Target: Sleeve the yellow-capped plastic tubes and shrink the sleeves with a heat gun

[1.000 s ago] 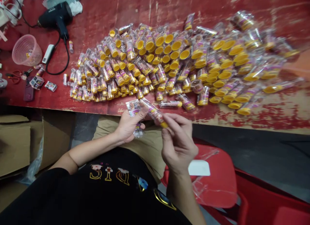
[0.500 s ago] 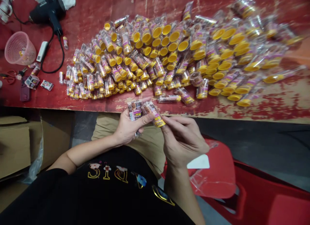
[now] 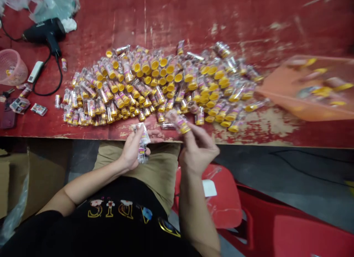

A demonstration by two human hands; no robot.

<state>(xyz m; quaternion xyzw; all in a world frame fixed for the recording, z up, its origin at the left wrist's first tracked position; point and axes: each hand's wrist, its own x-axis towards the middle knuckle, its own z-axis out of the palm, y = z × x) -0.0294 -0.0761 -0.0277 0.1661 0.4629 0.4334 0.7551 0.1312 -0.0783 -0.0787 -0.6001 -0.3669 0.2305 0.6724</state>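
Gold lettering on the black shirt (image 3: 110, 209) sits upside down in this view and can't be read with certainty. Above it, the left hand (image 3: 132, 151) is closed around a printed strip (image 3: 142, 144), its writing too blurred to read. The right hand (image 3: 196, 150) pinches a clear tube (image 3: 181, 124) between thumb and fingers, its yellow cap and purple-and-yellow label also unreadable. Both hands are just below the pile of capped tubes (image 3: 138, 87), close to the table's (image 3: 177, 20) chipped front edge. A short way to the pile's right, a blurred orange tray (image 3: 309, 88) with tubes on it now covers the spot where tubes lay in the earlier frame. Beyond the pile, bare red tabletop gives wide room. Left of the pile are a black hair dryer (image 3: 44, 31), a pink basket (image 3: 11, 67), and some printed cards (image 3: 20, 105).
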